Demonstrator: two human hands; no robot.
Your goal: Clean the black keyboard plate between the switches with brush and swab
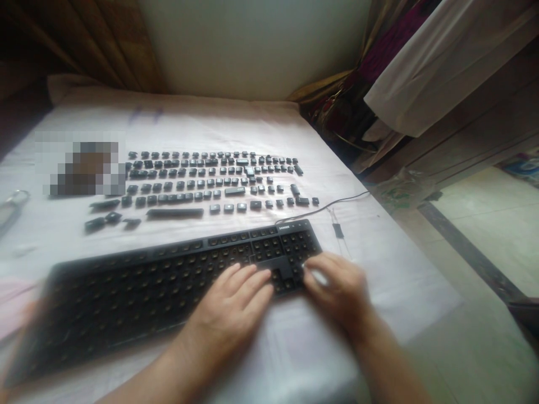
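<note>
A black computer keyboard [126,297] with its keycaps off lies at a slant across the white cloth, its bare switches showing. My left hand [238,297] rests on its lower edge right of the middle, fingers stretched out and holding nothing. At the keyboard's right end, my right hand [339,280] is closed on a small white object [320,276], with a whitish tip touching the number-pad area. What kind of object it is I cannot make out. Beyond the keyboard, loose black keycaps [191,183] stand in rows, with a long spacebar [174,213] in front.
A keycap puller [338,230] with wire prongs lies right of the keyboard. The keyboard cable [324,206] runs off the table's right edge. A blurred-out item [86,168] is at the left, near a metal-ended object [14,205]. Hanging cloth [425,67] is at the right.
</note>
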